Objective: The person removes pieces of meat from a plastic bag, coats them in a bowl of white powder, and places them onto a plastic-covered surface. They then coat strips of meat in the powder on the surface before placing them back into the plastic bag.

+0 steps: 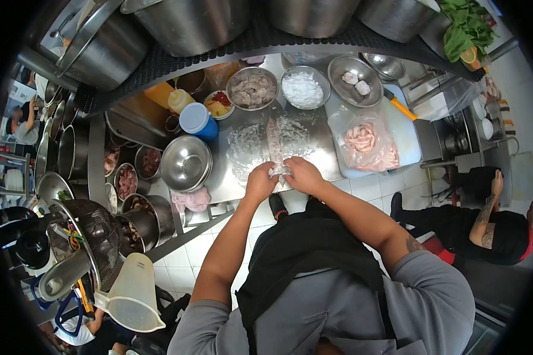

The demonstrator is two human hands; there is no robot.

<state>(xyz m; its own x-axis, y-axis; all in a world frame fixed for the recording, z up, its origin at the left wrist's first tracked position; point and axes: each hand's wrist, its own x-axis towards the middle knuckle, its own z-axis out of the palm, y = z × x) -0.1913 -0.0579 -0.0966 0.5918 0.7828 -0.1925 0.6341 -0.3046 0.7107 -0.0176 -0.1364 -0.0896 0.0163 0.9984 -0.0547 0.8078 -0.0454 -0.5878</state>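
Observation:
A long, floured strip of pale meat (pixel 274 139) lies on the steel counter (pixel 219 183), pointing away from me, with white flour spread on both sides. My left hand (pixel 262 180) and my right hand (pixel 302 174) pinch its near end side by side at the counter's front edge. Beyond the strip stand a bowl of pale raw pieces (pixel 252 89) and a bowl of white flour (pixel 302 87). Farther right, a steel bowl (pixel 355 70) holds a few floured pieces. A plastic bag of pale pink meat (pixel 361 139) rests on the white cutting board (pixel 410 130).
An orange-handled knife (pixel 401 106) lies at the board's back. Stacked steel bowls (pixel 186 164), a blue container (pixel 198 120) and a pink cloth (pixel 190 199) are at left. Large pots (pixel 186 23) stand on the overhead shelf. A co-worker (pixel 485 228) is at right; others are at left.

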